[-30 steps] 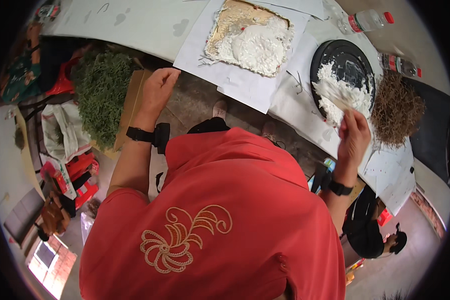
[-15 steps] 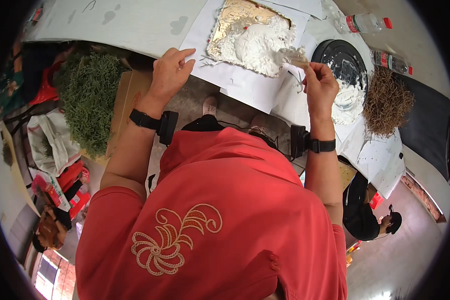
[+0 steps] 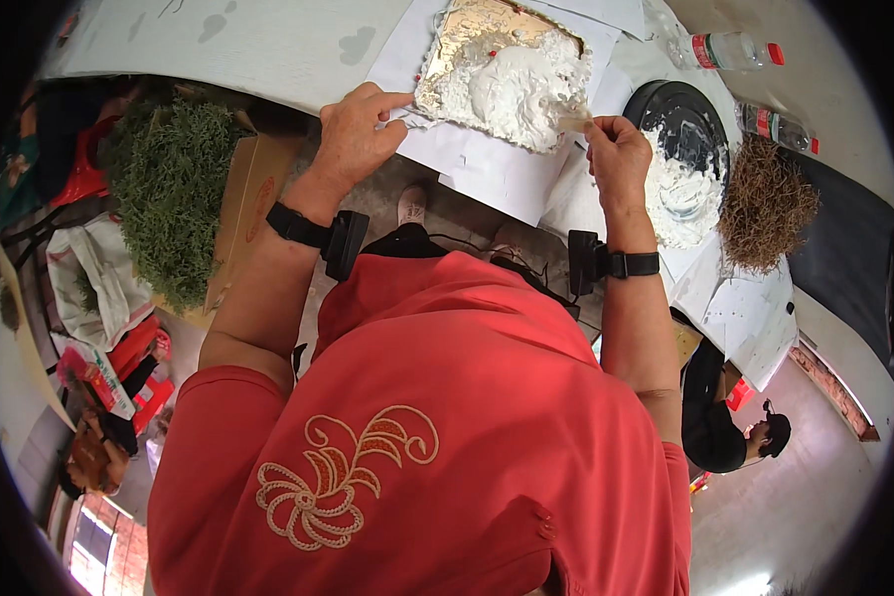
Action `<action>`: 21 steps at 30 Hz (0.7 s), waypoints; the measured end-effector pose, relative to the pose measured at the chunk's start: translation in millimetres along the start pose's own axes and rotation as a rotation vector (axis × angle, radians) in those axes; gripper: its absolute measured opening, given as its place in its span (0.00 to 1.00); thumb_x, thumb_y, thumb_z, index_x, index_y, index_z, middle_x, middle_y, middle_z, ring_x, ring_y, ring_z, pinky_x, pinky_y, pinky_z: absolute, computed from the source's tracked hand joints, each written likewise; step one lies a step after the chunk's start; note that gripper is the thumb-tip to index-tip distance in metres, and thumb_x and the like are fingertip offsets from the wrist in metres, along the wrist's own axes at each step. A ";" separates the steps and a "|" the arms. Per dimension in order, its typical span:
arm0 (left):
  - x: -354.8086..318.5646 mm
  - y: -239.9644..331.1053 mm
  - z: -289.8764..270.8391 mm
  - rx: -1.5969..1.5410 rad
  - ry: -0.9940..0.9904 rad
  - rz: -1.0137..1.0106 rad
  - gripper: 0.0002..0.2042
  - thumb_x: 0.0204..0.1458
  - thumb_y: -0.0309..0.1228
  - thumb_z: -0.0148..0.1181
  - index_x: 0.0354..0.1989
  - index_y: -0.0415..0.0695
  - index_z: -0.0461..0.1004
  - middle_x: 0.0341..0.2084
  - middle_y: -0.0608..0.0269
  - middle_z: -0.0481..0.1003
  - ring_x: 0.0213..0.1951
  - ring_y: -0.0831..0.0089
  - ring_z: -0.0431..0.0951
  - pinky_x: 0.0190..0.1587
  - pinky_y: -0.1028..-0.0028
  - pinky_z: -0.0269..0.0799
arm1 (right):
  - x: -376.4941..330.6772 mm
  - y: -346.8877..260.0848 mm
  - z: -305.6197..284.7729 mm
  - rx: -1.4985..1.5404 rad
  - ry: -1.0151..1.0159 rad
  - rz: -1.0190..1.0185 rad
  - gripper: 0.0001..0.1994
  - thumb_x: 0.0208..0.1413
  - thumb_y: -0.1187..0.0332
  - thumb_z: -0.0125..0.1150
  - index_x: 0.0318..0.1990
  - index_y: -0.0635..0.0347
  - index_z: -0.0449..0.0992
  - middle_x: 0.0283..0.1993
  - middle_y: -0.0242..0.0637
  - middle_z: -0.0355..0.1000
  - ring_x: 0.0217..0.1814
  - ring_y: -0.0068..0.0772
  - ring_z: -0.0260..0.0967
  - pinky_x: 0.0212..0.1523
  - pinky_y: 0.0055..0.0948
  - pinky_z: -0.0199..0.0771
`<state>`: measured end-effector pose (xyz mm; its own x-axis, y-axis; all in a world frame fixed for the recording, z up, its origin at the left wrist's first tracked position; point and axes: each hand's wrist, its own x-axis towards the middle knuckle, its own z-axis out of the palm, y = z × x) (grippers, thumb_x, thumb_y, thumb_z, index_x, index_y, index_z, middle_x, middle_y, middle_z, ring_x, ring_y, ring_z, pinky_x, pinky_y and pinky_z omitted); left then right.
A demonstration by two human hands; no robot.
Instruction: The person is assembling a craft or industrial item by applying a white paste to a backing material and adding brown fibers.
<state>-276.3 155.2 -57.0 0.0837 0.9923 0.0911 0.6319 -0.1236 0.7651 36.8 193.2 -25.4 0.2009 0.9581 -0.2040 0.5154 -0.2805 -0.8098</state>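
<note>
A square board (image 3: 467, 30) with a gold face and rough white edges lies on white paper. Thick white paste (image 3: 521, 87) is heaped over much of it, and small red dots show on it. My right hand (image 3: 621, 161) pinches a short, pale, flat piece (image 3: 573, 121) smeared with paste; its exact kind is unclear. The far end of this piece meets the paste at the board's near right corner. My left hand (image 3: 360, 137) is open, its index finger stretched to the board's near left corner. Whether that fingertip touches the board, I cannot tell.
Right of the board, a round black tray (image 3: 666, 104) holds more white paste (image 3: 687, 199). Dry brown twigs (image 3: 768, 204) and two clear bottles (image 3: 730, 50) with red caps lie beyond. Green foliage (image 3: 174, 189) and a cardboard box (image 3: 253, 199) stand at left. A person (image 3: 720, 417) is at lower right.
My left hand has moved right, bringing its index finger to the board's corner. My right hand has shifted slightly left, and the pale piece now sits lower against the paste.
</note>
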 end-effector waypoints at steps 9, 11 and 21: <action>3.8 -0.1 1.5 -0.023 -0.024 -0.034 0.16 0.41 0.21 0.54 0.41 0.42 0.78 0.24 0.60 0.70 0.26 0.73 0.70 0.32 0.76 0.68 | -5.0 -19.3 10.5 0.237 -0.123 0.217 0.06 0.52 0.74 0.61 0.32 0.69 0.74 0.21 0.30 0.67 0.15 0.16 0.57 0.15 0.17 0.55; 4.2 0.2 1.2 -0.028 -0.033 -0.038 0.17 0.40 0.21 0.54 0.41 0.42 0.78 0.24 0.60 0.70 0.25 0.74 0.70 0.32 0.76 0.68 | -5.0 -16.6 13.1 0.325 -0.151 0.264 0.05 0.52 0.75 0.61 0.32 0.68 0.74 0.21 0.30 0.68 0.16 0.16 0.58 0.16 0.18 0.56; 0.4 0.8 3.2 -0.065 -0.047 -0.051 0.19 0.40 0.19 0.53 0.44 0.42 0.78 0.24 0.61 0.70 0.25 0.76 0.68 0.32 0.78 0.66 | -10.6 -29.0 17.9 0.482 -0.212 0.415 0.06 0.52 0.74 0.63 0.33 0.67 0.73 0.23 0.31 0.68 0.19 0.17 0.59 0.18 0.17 0.57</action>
<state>-273.3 155.4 -58.4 0.0900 0.9957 0.0217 0.5853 -0.0705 0.8077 4.7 192.2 -9.6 0.1085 0.7806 -0.6155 -0.0090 -0.6184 -0.7858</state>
